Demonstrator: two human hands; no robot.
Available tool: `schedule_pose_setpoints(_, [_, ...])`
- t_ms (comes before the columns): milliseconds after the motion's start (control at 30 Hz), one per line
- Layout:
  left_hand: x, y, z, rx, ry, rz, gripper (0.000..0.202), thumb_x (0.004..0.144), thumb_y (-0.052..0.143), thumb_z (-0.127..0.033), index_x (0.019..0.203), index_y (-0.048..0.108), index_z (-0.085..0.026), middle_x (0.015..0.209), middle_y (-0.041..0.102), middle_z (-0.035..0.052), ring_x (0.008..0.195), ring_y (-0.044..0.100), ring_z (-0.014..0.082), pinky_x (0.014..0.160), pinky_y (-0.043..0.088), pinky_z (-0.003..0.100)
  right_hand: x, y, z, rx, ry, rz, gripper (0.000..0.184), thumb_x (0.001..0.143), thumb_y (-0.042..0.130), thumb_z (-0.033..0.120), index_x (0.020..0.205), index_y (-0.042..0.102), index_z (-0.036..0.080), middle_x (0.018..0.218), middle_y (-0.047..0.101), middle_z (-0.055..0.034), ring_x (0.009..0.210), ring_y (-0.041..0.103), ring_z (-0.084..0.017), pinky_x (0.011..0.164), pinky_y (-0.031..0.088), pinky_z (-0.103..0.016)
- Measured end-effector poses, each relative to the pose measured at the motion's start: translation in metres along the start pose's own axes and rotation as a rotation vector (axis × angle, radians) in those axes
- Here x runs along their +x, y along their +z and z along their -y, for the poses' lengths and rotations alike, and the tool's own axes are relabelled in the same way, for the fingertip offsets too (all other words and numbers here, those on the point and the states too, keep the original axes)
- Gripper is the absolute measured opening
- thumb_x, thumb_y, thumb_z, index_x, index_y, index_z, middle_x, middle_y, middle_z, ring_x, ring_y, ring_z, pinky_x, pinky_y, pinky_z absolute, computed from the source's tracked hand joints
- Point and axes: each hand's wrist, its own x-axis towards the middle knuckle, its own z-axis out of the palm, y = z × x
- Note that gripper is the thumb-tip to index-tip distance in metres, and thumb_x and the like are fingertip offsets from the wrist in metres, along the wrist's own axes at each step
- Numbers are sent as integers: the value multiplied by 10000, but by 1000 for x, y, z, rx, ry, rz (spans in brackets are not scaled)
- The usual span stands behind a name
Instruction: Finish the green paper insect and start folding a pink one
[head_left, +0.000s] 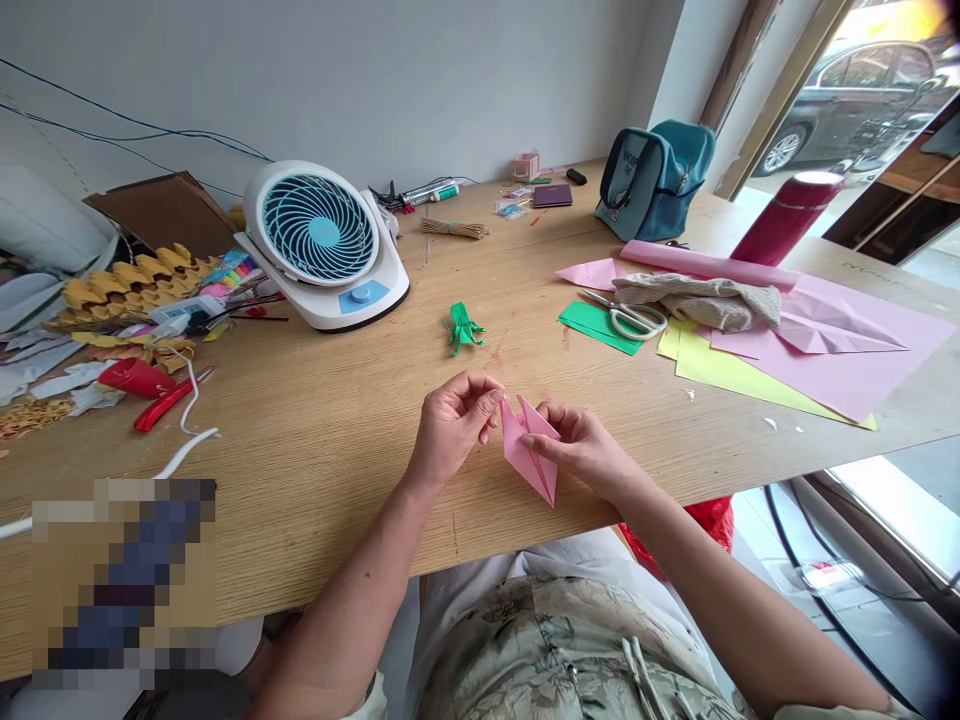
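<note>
Both my hands hold a piece of folded pink paper [519, 450], kite-shaped with a split at its top and one point toward me. My left hand [457, 420] pinches the tip of its upper left flap between thumb and finger. Around the right side of the paper, my right hand [574, 440] is closed, its thumb pressed flat on the front and its fingers behind. Beyond my hands on the table lies a small green folded-paper figure [463, 328] with several thin legs.
Scissors [634, 318] rest on green paper sheets [596, 328] at the right, beside yellow paper [720, 375], pink paper [847, 370] and grey gloves [697, 298]. A white fan [322, 240] stands back left. Red-handled pliers [166, 402] and craft scraps lie left; a red bottle [787, 215] and blue bag [652, 185] stand right.
</note>
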Motion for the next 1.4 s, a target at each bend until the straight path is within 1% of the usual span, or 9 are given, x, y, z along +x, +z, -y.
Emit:
schedule_pose_setpoints(267, [-1,-6,-6,55,-27,75,281,879,685,-435,832,582,-179,541,456,-69,435,397,51,410,322,172,-1,0,2,22,8,28,348,741,781,484,737,604,185,689,567,19,618,481,-121,569,351,-253])
schedule_pose_setpoints(533, [-1,-8,-12,-114,-207,197,324,853,694,-478,856,609,-165,625,425,-48,525,354,59,444,268,161,-1,-1,-2,34,21,68,358,751,778,503,771,624,180,701,578,14,618,485,-118,565,354,-248])
schedule_pose_setpoints(633, [-2,-7,-15,-210,-241,203,356,826,713,-477,765,579,-153,732,509,-14,527,363,43,452,268,168,-2,-1,0,27,33,73,383,720,803,505,776,618,175,712,577,14,625,486,-115,571,359,-244])
schedule_pose_setpoints(733, [-2,-5,-16,-239,-235,183,378,821,711,-499,757,579,-150,797,557,4,515,367,33,450,274,172,-2,-1,2,21,37,75,403,711,800,523,772,614,171,715,574,13,624,481,-113,567,356,-242])
schedule_pose_setpoints(833, [-3,-4,-14,-141,-178,124,385,870,638,-551,861,626,-167,682,512,-20,512,396,61,441,290,177,0,-1,1,5,28,62,402,725,780,531,757,601,172,698,556,16,617,469,-112,561,347,-243])
schedule_pose_setpoints(933, [-5,-1,-10,100,-41,35,371,880,633,-534,836,628,-166,654,536,-18,536,459,79,473,352,191,1,-1,0,-5,3,11,384,744,758,514,743,573,178,682,532,23,609,452,-110,556,332,-247])
schedule_pose_setpoints(1067, [-9,4,-6,417,160,-97,262,844,706,-396,763,654,-153,731,646,17,631,567,102,578,428,209,1,1,-1,-62,-27,-28,330,778,711,467,746,552,179,679,516,24,613,441,-113,562,321,-254])
schedule_pose_setpoints(1200, [-9,6,-6,482,150,-131,210,868,661,-342,797,703,-149,748,705,31,629,600,116,610,451,224,-1,4,-2,-180,-96,-93,224,809,656,367,747,553,178,672,495,28,626,433,-115,582,318,-262])
schedule_pose_setpoints(1400, [-9,8,-8,390,68,-120,209,861,651,-325,783,733,-149,704,704,24,635,609,126,600,450,218,-1,5,-4,-315,-156,-143,114,825,601,268,760,567,181,680,508,23,638,449,-123,604,341,-270])
